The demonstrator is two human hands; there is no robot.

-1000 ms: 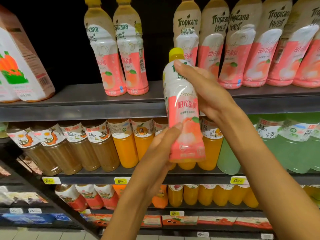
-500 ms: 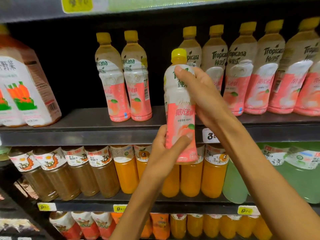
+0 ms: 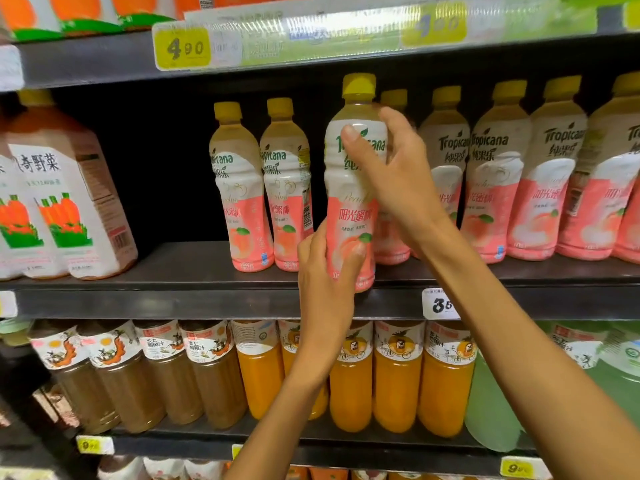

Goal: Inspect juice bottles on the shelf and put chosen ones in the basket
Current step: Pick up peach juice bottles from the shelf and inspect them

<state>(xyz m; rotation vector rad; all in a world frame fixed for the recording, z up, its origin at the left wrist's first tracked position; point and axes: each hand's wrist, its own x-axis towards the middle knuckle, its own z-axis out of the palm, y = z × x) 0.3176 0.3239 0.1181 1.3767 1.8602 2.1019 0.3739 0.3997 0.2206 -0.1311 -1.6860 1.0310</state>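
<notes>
Two bare forearms are showing from the near edge of the scene, one on the left and one on the right. The left hand [image 3: 325, 289] and the right hand [image 3: 394, 174] are wearing no gloves, and no rings, watch or bracelet are showing on either wrist. No sleeve is reaching into view on either arm; both are showing uncovered right down to the near edge. The fingernails are looking short and plain, without polish.

Yellow price tags [image 3: 182, 48] sit on the rail above the hands (one reads 4.00); a white tag [image 3: 439, 304] hangs just right of the lower hand
</notes>
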